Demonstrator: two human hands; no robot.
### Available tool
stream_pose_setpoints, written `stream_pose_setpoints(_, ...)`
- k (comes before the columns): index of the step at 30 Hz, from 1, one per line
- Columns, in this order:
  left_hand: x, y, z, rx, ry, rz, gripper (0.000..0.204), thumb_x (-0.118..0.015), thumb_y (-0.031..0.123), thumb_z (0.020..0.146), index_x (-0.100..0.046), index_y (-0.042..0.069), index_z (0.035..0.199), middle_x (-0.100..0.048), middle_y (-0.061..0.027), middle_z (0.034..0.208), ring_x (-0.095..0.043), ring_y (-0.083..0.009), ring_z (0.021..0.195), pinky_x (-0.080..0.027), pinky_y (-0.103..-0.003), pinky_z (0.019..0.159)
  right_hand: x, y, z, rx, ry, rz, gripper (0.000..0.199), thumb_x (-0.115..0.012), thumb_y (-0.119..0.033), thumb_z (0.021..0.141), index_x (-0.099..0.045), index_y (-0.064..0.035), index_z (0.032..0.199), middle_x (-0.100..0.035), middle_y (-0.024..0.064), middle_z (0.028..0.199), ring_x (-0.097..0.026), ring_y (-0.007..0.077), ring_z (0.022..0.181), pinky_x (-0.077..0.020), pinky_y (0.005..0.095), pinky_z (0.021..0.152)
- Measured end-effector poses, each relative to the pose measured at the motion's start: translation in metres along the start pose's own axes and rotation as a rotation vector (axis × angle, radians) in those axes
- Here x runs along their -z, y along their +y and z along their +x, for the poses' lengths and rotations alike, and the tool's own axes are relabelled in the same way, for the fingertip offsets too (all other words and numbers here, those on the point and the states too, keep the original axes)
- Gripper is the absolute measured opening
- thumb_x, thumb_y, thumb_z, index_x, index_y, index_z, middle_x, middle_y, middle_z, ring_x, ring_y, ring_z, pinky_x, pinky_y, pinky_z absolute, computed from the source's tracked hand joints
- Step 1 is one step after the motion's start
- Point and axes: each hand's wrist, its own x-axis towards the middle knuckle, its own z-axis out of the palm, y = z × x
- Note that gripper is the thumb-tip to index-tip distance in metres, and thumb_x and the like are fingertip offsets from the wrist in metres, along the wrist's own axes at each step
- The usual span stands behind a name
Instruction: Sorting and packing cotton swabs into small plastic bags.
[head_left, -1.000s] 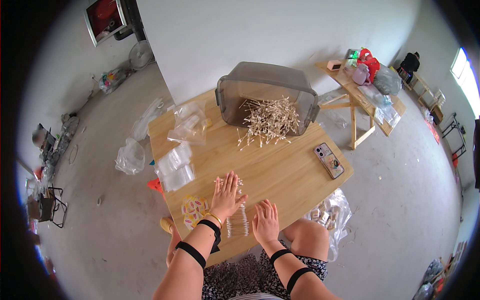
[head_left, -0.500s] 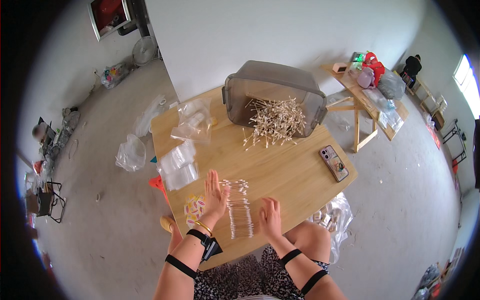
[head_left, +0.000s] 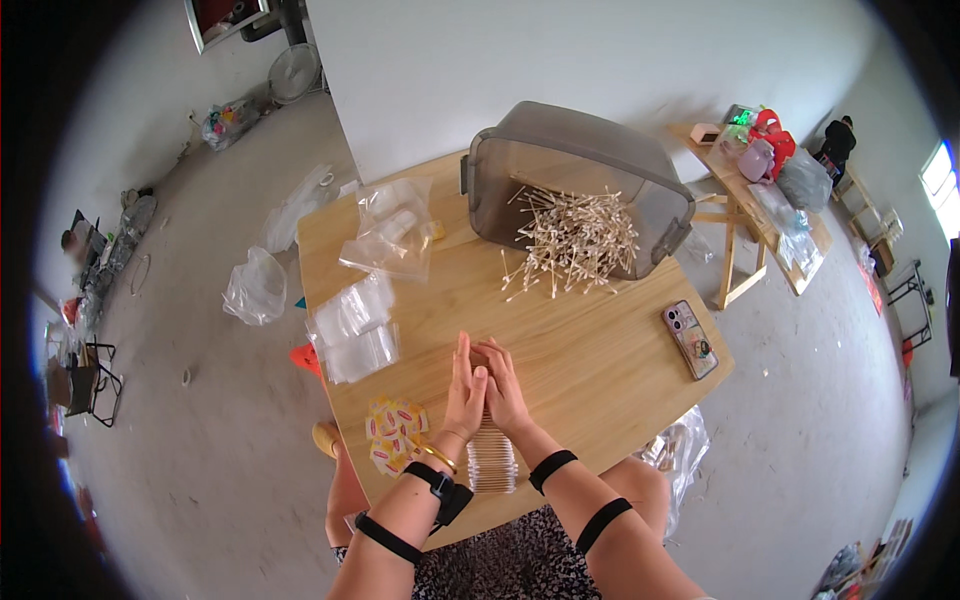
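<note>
A neat row of cotton swabs point(head_left: 491, 465) lies side by side on the wooden table point(head_left: 560, 350), running away from me. Over its far part, my left hand point(head_left: 464, 398) stands on edge along the left side, fingers stretched out. My right hand point(head_left: 504, 388) faces it from the right side, fingers straight to slightly bent. The fingertips nearly meet, and the swabs between the palms are mostly hidden. Small yellow and white printed slips point(head_left: 395, 435) lie left of my left wrist. Farther off, a loose heap of cotton swabs point(head_left: 580, 235) spills from a tipped grey plastic bin point(head_left: 570, 140).
Clear plastic bags point(head_left: 355, 325) lie at the table's left side. A phone point(head_left: 690, 340) rests near the right edge. Beyond that corner stands a side table point(head_left: 735, 180) with bags on it. A clear bag of goods point(head_left: 680, 450) sits beside my right knee.
My hands have come together from either side over the far part of the swab row; my right hand moved left and forward. The view has shifted slightly.
</note>
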Motion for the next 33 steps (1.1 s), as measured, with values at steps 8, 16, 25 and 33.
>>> stream_pose_setpoints(8,0.023,0.015,-0.011,0.020,0.069,0.096,0.072,-0.036,0.047,0.106,-0.016,0.002,0.159,-0.019,-0.0205,0.164,-0.014,-0.0324,0.154,-0.014,-0.045,0.124,0.038,0.001,-0.006,-0.017,0.130,-0.007,0.050,-0.039,0.013,0.082,-0.057,0.0007,0.128,-0.050,0.0190,0.138,-0.040,0.0362,0.140,-0.0293,0.0422,0.119)
stream_pose_setpoints(16,0.012,0.027,-0.032,-0.188,-0.334,1.295,0.089,-0.026,0.066,0.100,-0.018,0.000,0.158,-0.015,-0.0144,0.167,-0.008,-0.0267,0.155,-0.002,-0.051,0.125,0.068,-0.019,-0.071,-0.227,0.017,-0.917,0.066,-0.055,-0.031,0.095,-0.036,0.0003,0.150,-0.028,0.0212,0.160,-0.020,0.0363,0.151,-0.0128,0.0527,0.123)
stream_pose_setpoints(25,0.010,0.028,-0.042,-0.215,-0.388,1.247,0.095,-0.026,0.070,0.098,-0.014,-0.003,0.158,-0.015,-0.0191,0.166,-0.008,-0.0281,0.155,-0.002,-0.051,0.125,0.057,-0.019,-0.100,-0.267,-0.021,-1.052,0.075,-0.047,-0.046,0.099,-0.027,0.0007,0.155,-0.017,0.0203,0.165,-0.011,0.0338,0.154,-0.0063,0.0516,0.124)
stream_pose_setpoints(33,0.006,0.037,-0.040,-0.243,-0.365,1.246,0.095,-0.026,0.069,0.098,-0.017,-0.004,0.157,-0.017,-0.0201,0.165,-0.011,-0.0292,0.155,-0.002,-0.052,0.125,0.058,-0.022,-0.100,-0.279,0.000,-1.031,0.075,-0.044,-0.047,0.100,-0.027,0.0004,0.156,-0.018,0.0200,0.165,-0.011,0.0330,0.154,-0.0060,0.0510,0.125)
